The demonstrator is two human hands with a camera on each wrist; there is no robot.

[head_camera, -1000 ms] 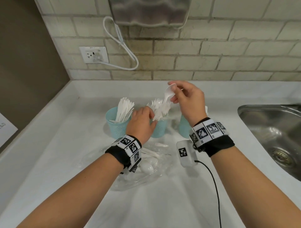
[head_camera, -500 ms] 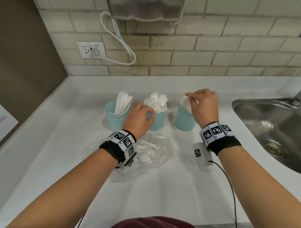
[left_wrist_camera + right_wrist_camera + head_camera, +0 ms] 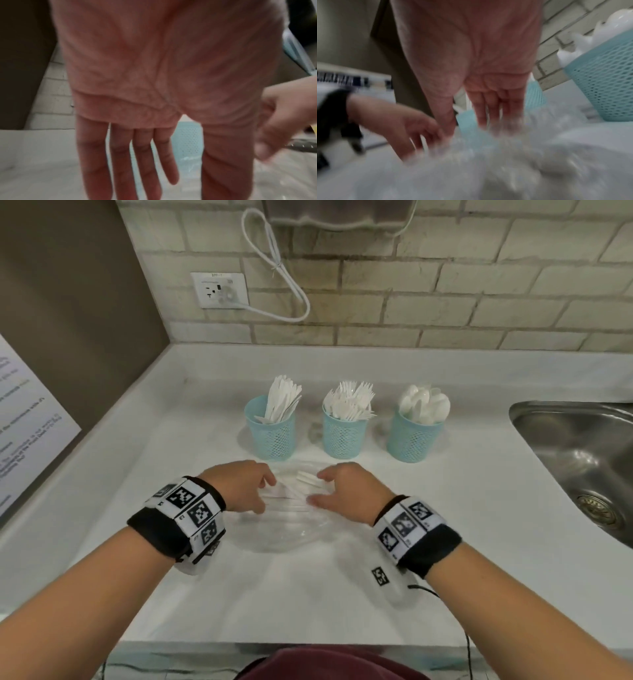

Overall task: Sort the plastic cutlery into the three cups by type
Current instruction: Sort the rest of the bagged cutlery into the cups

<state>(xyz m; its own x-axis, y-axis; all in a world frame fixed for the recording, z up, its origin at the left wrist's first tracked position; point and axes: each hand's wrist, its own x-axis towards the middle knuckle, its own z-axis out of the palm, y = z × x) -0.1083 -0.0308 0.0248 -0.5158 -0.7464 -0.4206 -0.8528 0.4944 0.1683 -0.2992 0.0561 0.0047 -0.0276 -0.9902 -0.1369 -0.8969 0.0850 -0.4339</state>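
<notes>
Item: worktop, mid-sort of plastic cutlery.

Cups: three blue mesh cups in a row across the middle of the head view. Left cup (image 3: pixel 270 428) holds knives; centre cup (image 3: pixel 344 433) holds forks; right cup (image 3: pixel 413 436) holds spoons. All stand upright and apart from one another.

Unsorted stock: a few white pieces (image 3: pixel 301 486), type not readable, lie on a clear plastic bag (image 3: pixel 284 529) spread on the counter (image 3: pixel 308 594) just below the cups, centre of frame.

Left hand (image 3: pixel 241 486): at the left edge of the pile, fingers extended and relaxed in the left wrist view; nothing seen gripped.

Right hand (image 3: pixel 346 491): at the right edge of the pile, fingers reaching down into the crinkled film in the right wrist view. The picture is blurred, so whether a piece is already pinched cannot be told.

Other fixtures: steel sink (image 3: pixel 582 460) at right edge; wall socket (image 3: pixel 219 289) with a white cable upper left; a printed sheet at far left.

Risks, as judged:
- White pieces on clear film are hard to tell apart; a misread piece could land in the wrong cup.
- Film may cling and lift with a piece, dragging others off the pile.
- The cups are crowded and light; pushing a handle in could tip one or flick pieces out, the right cup sitting nearest the sink.
</notes>
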